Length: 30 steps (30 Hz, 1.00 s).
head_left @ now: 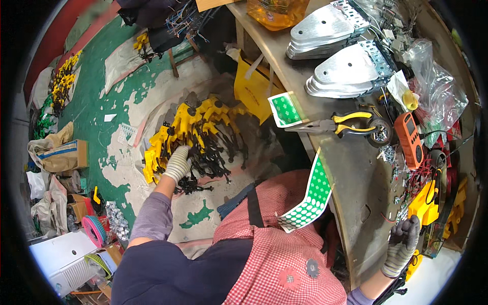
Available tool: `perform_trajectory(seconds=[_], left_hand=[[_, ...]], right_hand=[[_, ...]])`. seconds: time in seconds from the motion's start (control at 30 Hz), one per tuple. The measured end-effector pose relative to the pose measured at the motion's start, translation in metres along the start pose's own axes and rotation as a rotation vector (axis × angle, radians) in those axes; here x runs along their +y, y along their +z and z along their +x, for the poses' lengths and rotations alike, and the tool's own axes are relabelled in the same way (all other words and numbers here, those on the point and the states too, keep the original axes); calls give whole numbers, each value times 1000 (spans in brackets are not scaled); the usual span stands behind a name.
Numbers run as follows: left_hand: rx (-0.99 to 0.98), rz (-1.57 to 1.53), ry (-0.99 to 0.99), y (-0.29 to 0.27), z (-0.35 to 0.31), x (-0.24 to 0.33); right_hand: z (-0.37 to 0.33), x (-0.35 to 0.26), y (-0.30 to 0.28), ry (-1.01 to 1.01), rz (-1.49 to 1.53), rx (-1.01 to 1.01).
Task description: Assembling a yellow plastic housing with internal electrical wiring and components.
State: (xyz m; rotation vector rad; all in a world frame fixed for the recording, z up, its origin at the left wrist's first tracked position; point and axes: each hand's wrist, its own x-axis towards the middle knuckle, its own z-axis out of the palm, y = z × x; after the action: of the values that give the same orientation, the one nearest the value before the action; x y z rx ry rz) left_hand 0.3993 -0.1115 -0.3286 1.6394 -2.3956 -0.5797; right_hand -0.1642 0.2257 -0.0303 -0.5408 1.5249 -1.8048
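Note:
My left hand [178, 164], in a striped work glove, reaches onto a pile of yellow plastic parts with black cords [195, 124] on the floor side. Its fingers look stretched out over the near edge of the pile, and nothing can be made out in its grasp. At the right, my right hand [401, 246], gloved in grey and white, is raised by the table edge, with fingers extended and close together. Just beyond its fingertips lies a yellow plastic part with a black cord [424, 204]. Whether the fingers touch it is unclear.
On the worktable [351, 193] lie yellow-handled pliers [338, 124], stacked metal plates [351, 71], an orange handheld device [408, 140] and a clear plastic bag [434, 86]. A green-and-white sticker sheet [310, 198] overhangs the edge. Boxes and bags crowd the left floor.

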Motion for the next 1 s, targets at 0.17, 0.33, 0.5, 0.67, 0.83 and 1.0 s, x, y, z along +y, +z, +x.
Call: perform_trajectory(seconds=[0.17,0.33,0.5,0.67,0.83,1.0], left_hand=[[-438,381,-141,35,-17,-46],[-451,513,-112,56,-22,-51],[-831,653,-94,60,-38,-59],[-410,380,-136,11,44,48],[885,-231,476,-95,141,201],[829,-183,722,-183,209,362]], right_hand=[[-2,2,1,-13,-26,-5],[-17,4,4,-70,-46,134],[-18,11,13,-43,12,228],[-30,8,1,-22,43,265],[-28,11,18,-10,57,287],[-34,12,27,-20,55,243]])
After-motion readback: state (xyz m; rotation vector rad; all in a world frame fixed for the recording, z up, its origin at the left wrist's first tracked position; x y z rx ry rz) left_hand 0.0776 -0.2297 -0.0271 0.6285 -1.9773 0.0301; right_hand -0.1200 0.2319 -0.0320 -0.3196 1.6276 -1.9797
